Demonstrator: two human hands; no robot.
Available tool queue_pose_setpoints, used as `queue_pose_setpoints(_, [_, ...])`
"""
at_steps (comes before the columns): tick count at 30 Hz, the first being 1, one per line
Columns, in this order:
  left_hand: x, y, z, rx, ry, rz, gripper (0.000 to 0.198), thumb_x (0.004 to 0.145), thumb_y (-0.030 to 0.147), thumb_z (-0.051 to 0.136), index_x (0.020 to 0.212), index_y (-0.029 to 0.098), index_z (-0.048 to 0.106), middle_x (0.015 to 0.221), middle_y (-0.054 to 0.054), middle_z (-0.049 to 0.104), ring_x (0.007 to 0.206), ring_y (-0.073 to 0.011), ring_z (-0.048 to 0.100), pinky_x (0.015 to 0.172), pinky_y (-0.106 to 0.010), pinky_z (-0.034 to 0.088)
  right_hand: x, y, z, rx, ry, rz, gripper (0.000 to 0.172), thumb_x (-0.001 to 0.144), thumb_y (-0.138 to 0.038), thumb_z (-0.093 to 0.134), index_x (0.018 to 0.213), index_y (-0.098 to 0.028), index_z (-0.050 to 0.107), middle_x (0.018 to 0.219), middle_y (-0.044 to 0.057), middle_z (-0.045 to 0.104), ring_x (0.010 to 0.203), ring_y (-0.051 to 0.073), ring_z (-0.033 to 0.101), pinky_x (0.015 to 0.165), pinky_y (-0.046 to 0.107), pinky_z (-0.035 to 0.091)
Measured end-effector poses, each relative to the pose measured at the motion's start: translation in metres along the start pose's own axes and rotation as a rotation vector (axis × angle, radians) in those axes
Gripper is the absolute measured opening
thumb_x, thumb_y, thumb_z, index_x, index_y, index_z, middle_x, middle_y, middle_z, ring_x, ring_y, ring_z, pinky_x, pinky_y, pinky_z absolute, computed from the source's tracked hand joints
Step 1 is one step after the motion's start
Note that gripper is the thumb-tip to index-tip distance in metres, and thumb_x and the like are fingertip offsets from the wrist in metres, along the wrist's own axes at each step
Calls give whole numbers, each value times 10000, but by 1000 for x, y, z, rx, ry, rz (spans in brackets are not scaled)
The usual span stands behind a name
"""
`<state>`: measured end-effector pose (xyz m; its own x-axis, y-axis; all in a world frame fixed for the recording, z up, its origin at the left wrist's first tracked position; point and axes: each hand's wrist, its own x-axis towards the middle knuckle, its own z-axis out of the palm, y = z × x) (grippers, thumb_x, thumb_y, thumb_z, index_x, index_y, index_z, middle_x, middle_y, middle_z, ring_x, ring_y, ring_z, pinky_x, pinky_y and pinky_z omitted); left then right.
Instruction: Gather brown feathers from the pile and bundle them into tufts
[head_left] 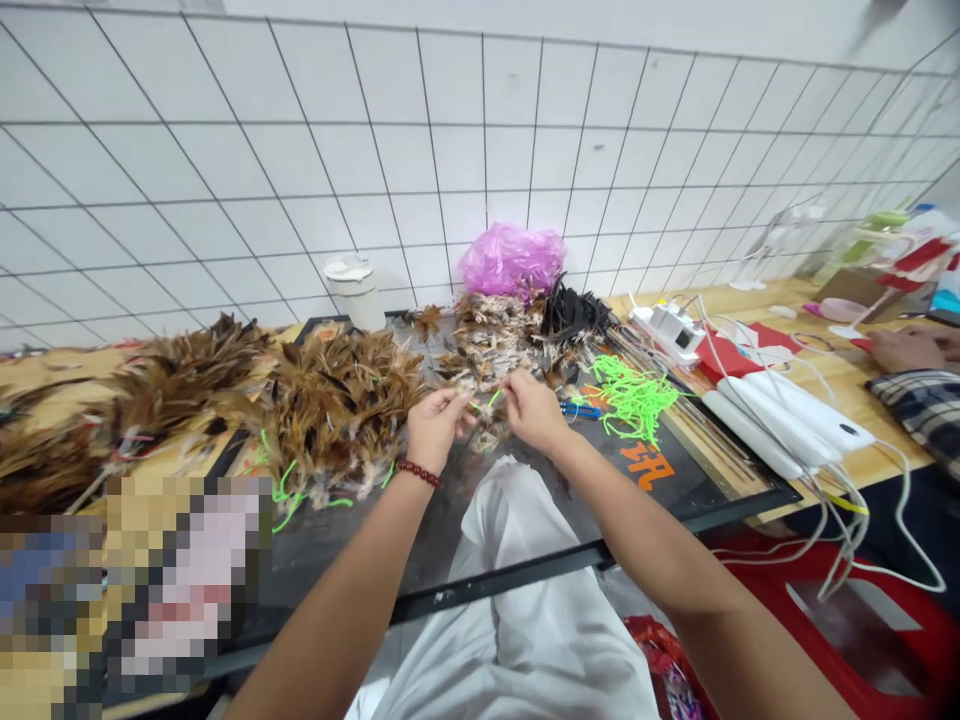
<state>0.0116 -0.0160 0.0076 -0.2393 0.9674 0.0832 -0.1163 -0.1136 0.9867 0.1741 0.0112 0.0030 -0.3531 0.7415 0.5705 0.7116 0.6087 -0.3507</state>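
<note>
My left hand and my right hand are close together over the black-framed board, fingers pinched. Between them runs a short bright green cord, one end in each hand. Below the cord is a small bunch of feathers, partly hidden by my fingers; whether the cord goes round it I cannot tell. To the left of my left hand lies a big heap of brown feathers, some with green cord at their ends. A blue tool and a tangle of green cords lie right of my right hand.
Pale and black feathers lie at the back beside a pink plastic bag. A lidded white cup stands back left. White cables and a power strip are on the right, near another person's hand. More feathers lie far left.
</note>
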Motion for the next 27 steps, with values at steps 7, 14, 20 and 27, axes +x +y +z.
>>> queue_pose_setpoints(7, [-11, 10, 7, -189, -167, -94, 292, 687, 416, 690, 717, 156, 562, 705, -9, 652, 446, -61, 509, 367, -161, 298, -1, -2, 4, -119, -75, -14, 114, 852, -151, 425, 898, -193, 521, 895, 58, 591, 743, 182, 523, 658, 288, 358])
queue_pose_setpoints(14, [-9, 2, 7, -86, -97, -203, 312, 600, 377, 748, 566, 125, 567, 502, 15, 539, 355, -16, 329, 340, -156, 174, 2, 2, 0, -235, -48, -90, 148, 771, -89, 462, 865, -180, 530, 870, 75, 600, 758, 199, 508, 691, 327, 309])
queue_pose_setpoints(20, [-3, -4, 4, -117, 116, -150, 315, 539, 345, 784, 717, 110, 673, 583, -7, 608, 395, -20, 356, 367, -159, 213, -1, -2, 2, -97, -47, -199, 131, 821, -109, 428, 876, -185, 520, 883, 67, 594, 818, 203, 502, 726, 327, 318])
queue_pose_setpoints(27, [0, -21, 2, 146, -2, 46, 224, 674, 358, 680, 723, 141, 709, 534, 9, 555, 462, -78, 436, 432, -194, 347, -2, -10, 3, -26, -55, -195, 148, 857, -137, 417, 913, -186, 545, 965, 90, 587, 904, 212, 505, 779, 337, 330])
